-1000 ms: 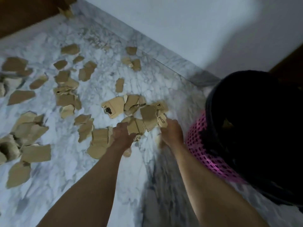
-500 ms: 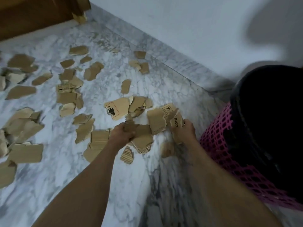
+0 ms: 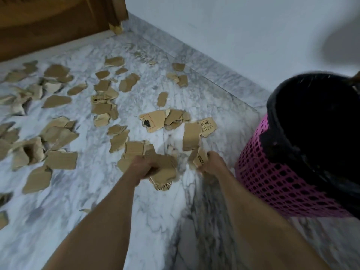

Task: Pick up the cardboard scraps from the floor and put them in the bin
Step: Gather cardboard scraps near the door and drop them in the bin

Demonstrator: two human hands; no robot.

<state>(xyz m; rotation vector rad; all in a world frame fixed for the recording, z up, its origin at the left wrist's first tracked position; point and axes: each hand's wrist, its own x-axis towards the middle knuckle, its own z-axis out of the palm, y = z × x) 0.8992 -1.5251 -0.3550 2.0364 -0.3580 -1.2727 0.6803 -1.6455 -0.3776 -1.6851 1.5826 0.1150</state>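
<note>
Scraps: light, stiff corrugated card w/ torn edges, so you grip by the flat faces, several stacked. Your left hand (image 3: 145, 168) clenches a bunch of scraps (image 3: 165, 172) near the bin (image 3: 276, 172); your right hand (image 3: 211, 162), just beside the bin, pinches a printed scrap (image 3: 199, 159). Loose pieces (image 3: 58, 160) lie well away from the bin on the marble floor (image 3: 165, 211). Est.: bunch may shed bits.

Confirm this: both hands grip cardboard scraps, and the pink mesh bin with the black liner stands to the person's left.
One error: the bin stands to the person's right, beside the right hand, as the head view shows. The rest holds: the left hand and the right hand each grip cardboard scraps.
</note>
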